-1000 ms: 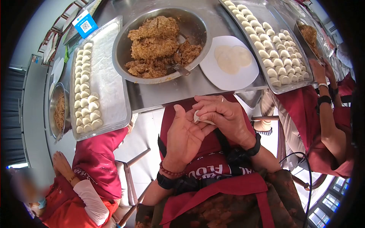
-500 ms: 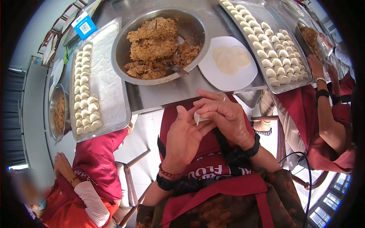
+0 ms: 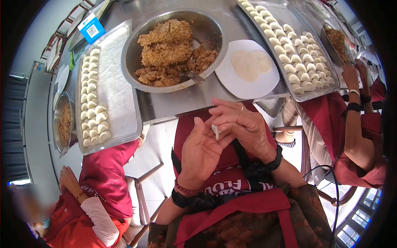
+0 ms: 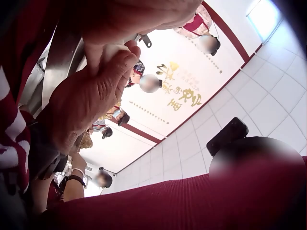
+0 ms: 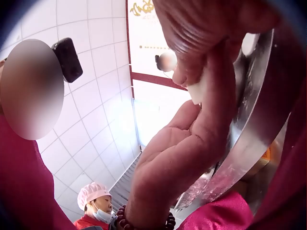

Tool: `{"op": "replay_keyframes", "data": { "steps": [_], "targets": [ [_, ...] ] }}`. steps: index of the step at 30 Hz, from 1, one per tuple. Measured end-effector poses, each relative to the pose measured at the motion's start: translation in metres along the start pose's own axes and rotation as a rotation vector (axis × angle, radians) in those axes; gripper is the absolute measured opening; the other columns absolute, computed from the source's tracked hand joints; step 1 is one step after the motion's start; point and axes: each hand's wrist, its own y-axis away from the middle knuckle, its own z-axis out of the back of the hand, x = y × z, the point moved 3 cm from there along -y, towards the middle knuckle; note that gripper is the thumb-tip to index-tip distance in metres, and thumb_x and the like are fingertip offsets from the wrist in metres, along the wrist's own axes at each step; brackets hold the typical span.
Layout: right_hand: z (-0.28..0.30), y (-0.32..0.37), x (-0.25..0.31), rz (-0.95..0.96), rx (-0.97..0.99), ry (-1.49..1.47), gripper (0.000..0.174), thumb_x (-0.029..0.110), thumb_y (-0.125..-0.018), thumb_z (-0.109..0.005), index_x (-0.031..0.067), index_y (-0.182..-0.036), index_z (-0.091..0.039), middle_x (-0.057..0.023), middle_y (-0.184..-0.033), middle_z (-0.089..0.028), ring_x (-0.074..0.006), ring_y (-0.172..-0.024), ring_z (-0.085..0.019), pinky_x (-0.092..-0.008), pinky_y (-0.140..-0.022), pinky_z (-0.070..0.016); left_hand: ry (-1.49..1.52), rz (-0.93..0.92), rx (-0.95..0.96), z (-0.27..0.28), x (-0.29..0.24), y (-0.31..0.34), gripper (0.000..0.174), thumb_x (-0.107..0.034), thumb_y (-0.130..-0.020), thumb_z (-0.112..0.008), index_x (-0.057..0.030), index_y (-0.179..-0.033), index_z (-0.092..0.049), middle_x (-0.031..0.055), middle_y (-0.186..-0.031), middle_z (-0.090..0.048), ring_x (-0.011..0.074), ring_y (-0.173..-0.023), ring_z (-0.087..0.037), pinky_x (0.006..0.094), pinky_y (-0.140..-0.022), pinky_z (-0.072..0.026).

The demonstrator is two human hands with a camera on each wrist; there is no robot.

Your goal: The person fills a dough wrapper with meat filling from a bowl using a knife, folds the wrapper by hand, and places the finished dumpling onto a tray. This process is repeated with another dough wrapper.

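Hands work off the table, over the lap, on the wearer's side of the filling bowl. The table edge runs between the bowl and the hands, and they sit just clear of it. Free air on either side of the hands, with seated neighbours beyond. Beside the bowl to the wearer's left is a long tray with dumplings in rows. To its right is a white plate of round wrappers, then a second tray, nearly full.

Against a second ago, both hands are in roughly the same spot under the bowl, but the right fingers have closed further over the dough — a wide flap showed then, only a narrow sliver now.

The dumpling is pale dough, seam edge up, mostly covered. The right hand pinches it, fingers curled over the top. The left hand has its palm turned in and thumb upright, its fingers fairly straight against the dough — backing it rather than clamping.
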Motion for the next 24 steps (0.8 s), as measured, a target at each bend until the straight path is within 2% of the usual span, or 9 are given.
{"op": "replay_keyframes", "data": {
  "steps": [2, 5, 9, 11, 14, 17, 18, 21, 24],
  "targets": [
    [0.002, -0.001, 0.005, 0.020, 0.015, 0.087, 0.018, 0.007, -0.083, -0.072, 0.0084, -0.101, -0.075, -0.0110, -0.108, -0.073, -0.0284, -0.127, -0.057, -0.0355, -0.100, -0.0478, 0.011, -0.006, 0.010, 0.004, 0.002, 0.000, 0.057, -0.040, -0.109, -0.027, 0.0079, -0.136, -0.043, 0.0171, -0.134, -0.054, 0.0273, -0.127, -0.053, 0.0479, -0.114, -0.0394],
    [0.002, 0.000, 0.002, 0.048, 0.011, 0.065, 0.020, 0.008, -0.082, -0.072, 0.0085, -0.102, -0.074, -0.0094, -0.110, -0.072, -0.0286, -0.127, -0.056, -0.0366, -0.102, -0.0464, 0.039, -0.007, 0.035, 0.007, 0.003, 0.000, 0.056, -0.039, -0.109, -0.027, 0.0069, -0.136, -0.043, 0.0169, -0.134, -0.054, 0.0272, -0.127, -0.053, 0.0476, -0.114, -0.0395],
    [0.000, -0.004, 0.014, -0.030, -0.042, 0.115, 0.023, 0.011, -0.084, -0.071, 0.0108, -0.107, -0.073, -0.0062, -0.115, -0.071, -0.0286, -0.130, -0.054, -0.0383, -0.104, -0.0442, 0.030, 0.011, -0.034, 0.005, 0.003, -0.001, 0.053, -0.037, -0.109, -0.028, 0.0054, -0.135, -0.044, 0.0157, -0.135, -0.054, 0.0263, -0.128, -0.052, 0.0479, -0.113, -0.0398],
    [-0.001, -0.004, 0.012, -0.046, -0.077, 0.113, 0.026, 0.014, -0.084, -0.071, 0.0122, -0.110, -0.072, -0.0047, -0.117, -0.071, -0.0287, -0.131, -0.053, -0.0388, -0.105, -0.0430, 0.093, -0.017, 0.036, 0.005, 0.003, -0.001, 0.052, -0.037, -0.109, -0.029, 0.0052, -0.135, -0.044, 0.0146, -0.135, -0.054, 0.0254, -0.128, -0.052, 0.0473, -0.113, -0.0400],
    [0.002, -0.002, 0.005, 0.141, 0.023, 0.228, 0.030, 0.019, -0.083, -0.072, 0.0127, -0.113, -0.071, -0.0054, -0.118, -0.070, -0.0288, -0.133, -0.052, -0.0402, -0.106, -0.0419, 0.160, -0.038, 0.072, 0.007, 0.005, -0.001, 0.052, -0.037, -0.109, -0.030, 0.0050, -0.137, -0.043, 0.0133, -0.135, -0.054, 0.0246, -0.127, -0.052, 0.0461, -0.113, -0.0400],
    [0.005, -0.003, 0.006, 0.187, 0.082, 0.331, 0.033, 0.023, -0.083, -0.072, 0.0128, -0.114, -0.071, -0.0051, -0.120, -0.070, -0.0296, -0.134, -0.051, -0.0414, -0.107, -0.0410, 0.161, -0.036, 0.012, 0.007, 0.007, -0.002, 0.053, -0.037, -0.108, -0.031, 0.0047, -0.139, -0.043, 0.0131, -0.135, -0.055, 0.0242, -0.127, -0.052, 0.0446, -0.113, -0.0401],
    [0.005, -0.003, 0.007, 0.174, 0.070, 0.331, 0.033, 0.025, -0.083, -0.072, 0.0127, -0.114, -0.071, -0.0054, -0.120, -0.070, -0.0297, -0.134, -0.051, -0.0418, -0.107, -0.0407, 0.152, -0.033, -0.018, 0.007, 0.007, -0.002, 0.053, -0.037, -0.108, -0.031, 0.0045, -0.139, -0.043, 0.0132, -0.135, -0.055, 0.0240, -0.126, -0.053, 0.0441, -0.113, -0.0401],
    [0.002, -0.003, 0.013, 0.125, -0.007, 0.275, 0.034, 0.027, -0.085, -0.071, 0.0124, -0.116, -0.071, -0.0060, -0.120, -0.069, -0.0302, -0.134, -0.050, -0.0428, -0.108, -0.0397, 0.218, -0.030, 0.080, 0.011, 0.005, -0.003, 0.054, -0.038, -0.108, -0.032, 0.0047, -0.138, -0.044, 0.0134, -0.134, -0.055, 0.0240, -0.126, -0.053, 0.0435, -0.113, -0.0402],
    [0.002, -0.004, 0.016, 0.106, -0.073, 0.222, 0.037, 0.028, -0.085, -0.071, 0.0115, -0.118, -0.070, -0.0067, -0.122, -0.069, -0.0310, -0.134, -0.050, -0.0430, -0.108, -0.0385, 0.105, -0.031, 0.008, 0.006, 0.002, -0.002, 0.054, -0.039, -0.108, -0.033, 0.0051, -0.138, -0.045, 0.0137, -0.135, -0.055, 0.0242, -0.126, -0.053, 0.0420, -0.111, -0.0417]
  ]
}}
